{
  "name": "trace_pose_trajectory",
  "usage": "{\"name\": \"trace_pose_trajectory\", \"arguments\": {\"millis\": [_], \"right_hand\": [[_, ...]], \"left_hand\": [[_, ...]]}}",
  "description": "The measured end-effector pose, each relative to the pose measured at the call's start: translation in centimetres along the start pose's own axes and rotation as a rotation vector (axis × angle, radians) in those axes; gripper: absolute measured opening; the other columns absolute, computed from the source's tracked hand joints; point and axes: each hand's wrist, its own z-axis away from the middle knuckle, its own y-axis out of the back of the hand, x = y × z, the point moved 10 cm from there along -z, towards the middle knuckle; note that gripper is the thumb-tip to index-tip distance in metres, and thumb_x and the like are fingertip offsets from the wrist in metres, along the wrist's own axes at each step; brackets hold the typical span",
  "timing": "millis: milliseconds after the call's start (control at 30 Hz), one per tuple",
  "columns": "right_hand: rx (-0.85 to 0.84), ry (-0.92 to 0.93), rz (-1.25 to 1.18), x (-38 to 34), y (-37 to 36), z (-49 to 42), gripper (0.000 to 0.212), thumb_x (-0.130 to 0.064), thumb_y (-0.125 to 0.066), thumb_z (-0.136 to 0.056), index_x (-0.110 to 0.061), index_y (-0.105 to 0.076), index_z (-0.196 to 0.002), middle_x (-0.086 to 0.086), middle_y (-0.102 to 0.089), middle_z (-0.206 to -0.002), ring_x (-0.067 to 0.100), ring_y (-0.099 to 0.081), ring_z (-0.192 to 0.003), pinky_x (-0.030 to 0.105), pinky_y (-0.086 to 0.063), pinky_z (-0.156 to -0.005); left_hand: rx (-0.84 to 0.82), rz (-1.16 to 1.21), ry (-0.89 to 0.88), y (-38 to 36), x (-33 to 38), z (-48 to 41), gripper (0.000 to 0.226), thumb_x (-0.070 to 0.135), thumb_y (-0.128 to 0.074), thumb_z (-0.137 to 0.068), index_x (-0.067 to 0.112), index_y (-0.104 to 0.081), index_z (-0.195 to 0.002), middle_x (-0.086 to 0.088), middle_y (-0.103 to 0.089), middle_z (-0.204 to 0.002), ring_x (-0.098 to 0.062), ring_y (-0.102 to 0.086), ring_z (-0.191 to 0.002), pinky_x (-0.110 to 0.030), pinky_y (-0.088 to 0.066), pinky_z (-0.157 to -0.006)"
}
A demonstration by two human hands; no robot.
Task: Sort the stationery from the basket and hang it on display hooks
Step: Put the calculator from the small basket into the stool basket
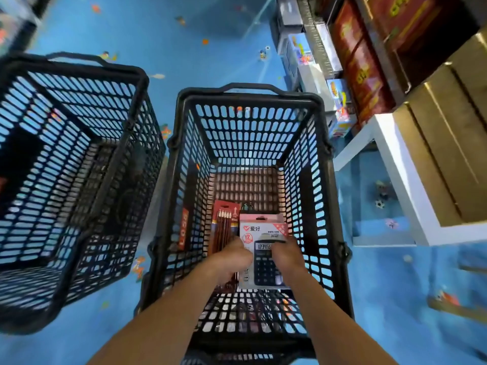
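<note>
Black plastic basket (250, 127) holds the calculator pack (263, 233) at its 6 o'clock end, with a pencil pack (224, 222) at its 9. The left hand (232, 259) and right hand (287, 256) grip its sides, so this is probably the picking-out step. The next move likely calls for a straight lift. Its long axis runs 12 to 6, with the hang-tab toward 12.

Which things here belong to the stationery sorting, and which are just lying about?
Job in hand: middle basket; calculator pack, held by left hand and right hand; pencil pack beside it.
Lying about: second basket on the left; shelf boxes; white shelf.
</note>
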Motion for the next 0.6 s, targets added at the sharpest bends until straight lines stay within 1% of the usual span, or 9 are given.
{"name": "trace_pose_trajectory", "arguments": {"millis": [67,100,233,333,400,433,500,567,600], "right_hand": [[0.003,0.014,0.059,-0.2,0.2,0.5,0.019,-0.009,-0.046,-0.094,-0.023,-0.055,-0.102,0.002,-0.063,-0.093,0.025,-0.06,-0.089,0.034,-0.048,-0.078],[0.009,0.013,0.082,-0.2,0.2,0.4,0.018,-0.007,-0.046,-0.094,-0.023,-0.052,-0.101,0.002,-0.061,-0.092,0.025,-0.058,-0.088,0.033,-0.046,-0.078],[0.021,0.007,0.154,-0.4,0.6,0.3,0.017,-0.011,-0.049,-0.096,-0.016,-0.049,-0.112,0.012,-0.064,-0.119,0.032,-0.061,-0.109,0.035,-0.048,-0.089],[0.018,0.014,0.201,-0.7,0.9,0.7,0.033,-0.019,-0.056,-0.097,-0.009,-0.049,-0.128,0.013,-0.062,-0.128,0.033,-0.06,-0.117,0.033,-0.046,-0.088],[0.024,0.046,0.234,-1.1,1.3,1.5,0.037,-0.02,-0.057,-0.097,-0.009,-0.048,-0.132,0.012,-0.062,-0.131,0.032,-0.059,-0.12,0.031,-0.044,-0.086],[0.025,0.074,0.249,-1.5,1.4,2.0,0.038,-0.019,-0.058,-0.098,-0.009,-0.048,-0.133,0.011,-0.062,-0.131,0.031,-0.059,-0.12,0.029,-0.042,-0.084],[0.031,0.149,0.266,-2.5,1.7,3.2,0.037,-0.019,-0.058,-0.099,-0.011,-0.05,-0.134,0.009,-0.064,-0.129,0.028,-0.061,-0.116,0.025,-0.039,-0.078],[0.04,0.242,0.264,-3.7,1.8,4.5,0.038,-0.018,-0.06,-0.099,-0.013,-0.05,-0.136,0.007,-0.066,-0.125,0.024,-0.062,-0.105,0.024,-0.04,-0.076],[0.044,0.285,0.253,-4.1,1.8,5.2,0.04,-0.019,-0.061,-0.099,-0.015,-0.05,-0.137,0.005,-0.067,-0.123,0.022,-0.061,-0.1,0.025,-0.042,-0.077]], "left_hand": [[0.03,-0.018,0.013,0.2,0.1,0.4,0.048,-0.002,-0.05,-0.086,0.023,-0.054,-0.128,-0.002,-0.066,-0.125,-0.022,-0.06,-0.117,-0.044,-0.053,-0.103],[0.035,-0.028,0.026,0.2,-0.2,0.4,0.048,-0.001,-0.05,-0.086,0.022,-0.054,-0.128,-0.003,-0.065,-0.126,-0.022,-0.06,-0.117,-0.043,-0.053,-0.103],[0.063,-0.032,0.017,0.8,-0.2,0.4,0.053,0.0,-0.053,-0.082,0.021,-0.055,-0.131,-0.001,-0.068,-0.123,-0.023,-0.062,-0.115,-0.044,-0.054,-0.102],[0.051,0.03,-0.011,1.0,0.9,2.0,0.059,-0.002,-0.057,-0.084,0.017,-0.049,-0.138,0.0,-0.068,-0.123,-0.021,-0.061,-0.115,-0.037,-0.053,-0.097],[0.033,0.066,-0.022,1.2,1.6,3.5,0.052,-0.005,-0.057,-0.09,0.017,-0.048,-0.137,0.002,-0.065,-0.121,-0.017,-0.058,-0.11,-0.029,-0.051,-0.087],[0.026,0.067,-0.033,1.2,1.9,4.1,0.048,-0.006,-0.056,-0.094,0.018,-0.049,-0.135,0.003,-0.064,-0.122,-0.017,-0.057,-0.109,-0.028,-0.049,-0.085],[0.054,0.046,-0.06,1.9,2.2,4.9,0.04,-0.004,-0.057,-0.095,0.017,-0.055,-0.129,0.002,-0.066,-0.125,-0.017,-0.058,-0.111,-0.032,-0.048,-0.095],[0.114,-0.002,-0.11,2.7,2.8,6.5,0.029,-0.002,-0.059,-0.096,0.018,-0.059,-0.117,0.003,-0.067,-0.116,-0.015,-0.06,-0.108,-0.034,-0.051,-0.1],[0.147,-0.014,-0.145,3.1,3.3,7.4,0.024,-0.002,-0.059,-0.096,0.017,-0.059,-0.111,0.007,-0.065,-0.109,-0.013,-0.06,-0.103,-0.03,-0.051,-0.096]]}}
